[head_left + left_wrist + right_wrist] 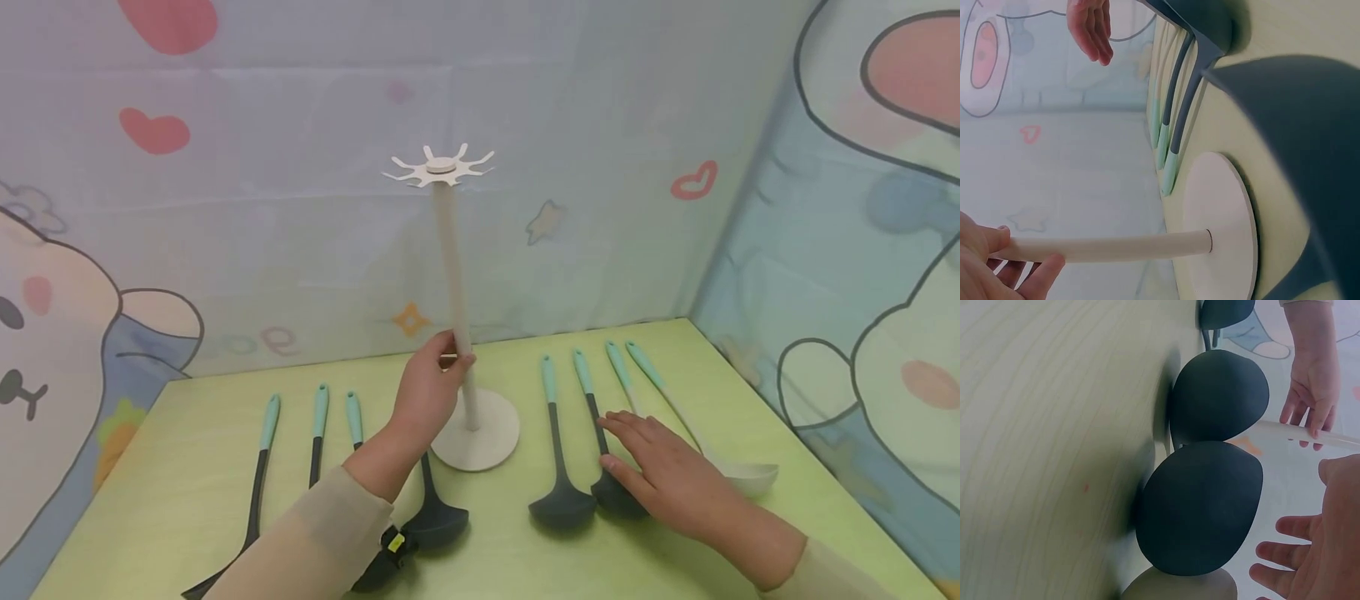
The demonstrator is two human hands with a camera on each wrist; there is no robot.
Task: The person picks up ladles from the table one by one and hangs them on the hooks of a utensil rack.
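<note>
Left hand (429, 379) grips the pole of the stand (453, 275), low on the pole, fingers and thumb curled round it, centre of the head view. The stand is cream, upright, with a round base (480, 437) flat on the tabletop (187, 483) and a pronged hook disc (440, 167) at the top. In the left wrist view the pole (1110, 248) runs across the lower frame, thumb and fingers (1041, 275) wrapped on it at lower left, the base (1222, 231) at lower right.

Right hand (660, 471) lies flat, fingers straight and a bit spread, lower right of centre in the head view. It rests over the dark spoon (611, 492) and the neck of the cream ladle (742, 477); actual contact is hard to tell. It holds nothing. The right wrist view shows its palm and fingers (1285, 550) loose at the right edge, beside two dark spoon bowls (1200, 506).

The hands are apart, the left on the stand, the right among the utensils right of it.

Right of the base lie four utensils with mint handles: a dark ladle (561, 500), the dark spoon, a third whose head is hidden under the hand, and the cream ladle. Left of the base lie three more mint-handled dark utensils (258, 467), plus a dark ladle (435, 521) partly under the left forearm. A beige sleeve (315, 542) covers that arm. Cartoon-print cloth (112, 250) backs the scene.
</note>
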